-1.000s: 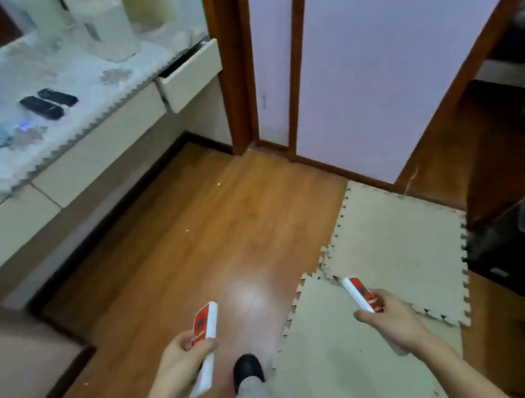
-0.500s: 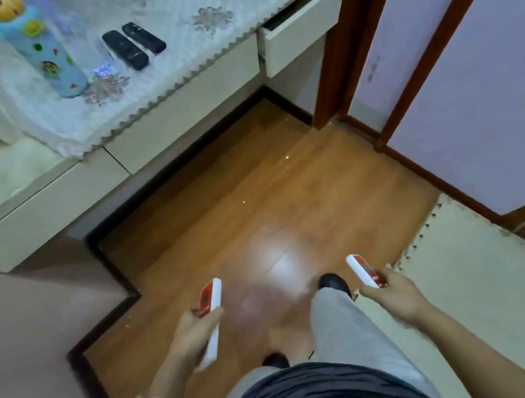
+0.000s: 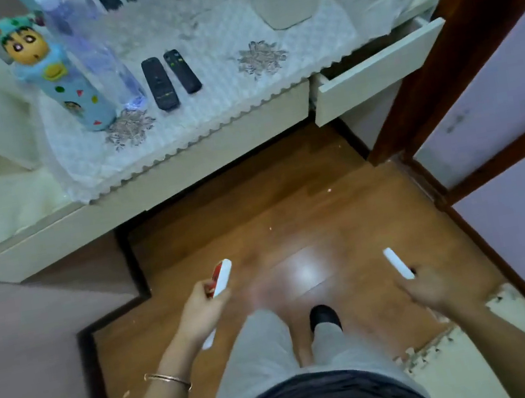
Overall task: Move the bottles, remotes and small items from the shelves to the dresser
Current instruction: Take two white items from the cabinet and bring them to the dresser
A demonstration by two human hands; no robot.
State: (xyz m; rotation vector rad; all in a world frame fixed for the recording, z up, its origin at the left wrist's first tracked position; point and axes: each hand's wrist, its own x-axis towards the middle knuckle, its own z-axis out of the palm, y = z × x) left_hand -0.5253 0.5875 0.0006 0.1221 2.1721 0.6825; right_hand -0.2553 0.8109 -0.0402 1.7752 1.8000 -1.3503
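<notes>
White plastic shows in both of my hands: low in the frame, left of centre, my left hand (image 3: 200, 313) is curled around a slim white remote (image 3: 221, 280) with a red patch on its face, its upper end pointing toward the top of the frame and its lower end poking out below my palm. To the lower right, my right hand (image 3: 434, 290) grips a second white remote (image 3: 398, 263) by its lower end, fingers wrapped round it; that hand is motion-blurred, so I can't make out the finger placement any finer. A thin bangle (image 3: 168, 378) sits on my left wrist. Both remotes hang over the glossy wooden floor (image 3: 297, 227), well apart from each other, with my grey trouser legs and one dark shoe (image 3: 323, 316) between and below them. Across the upper part of the frame runs the cream dresser (image 3: 181, 181), its top covered by a quilted white mat (image 3: 236, 92) with a scalloped edge. On that mat, in the upper left, stands a blue cartoon-character bottle (image 3: 60, 79), upright, with a clear bottle (image 3: 97, 52) just beside it on the right. Next come two black remotes (image 3: 171, 77) lying side by side, close but apart. At the upper right, a dresser drawer (image 3: 378, 70) stands partly pulled out. A foam puzzle mat (image 3: 473, 365) lies in the lower right corner.
</notes>
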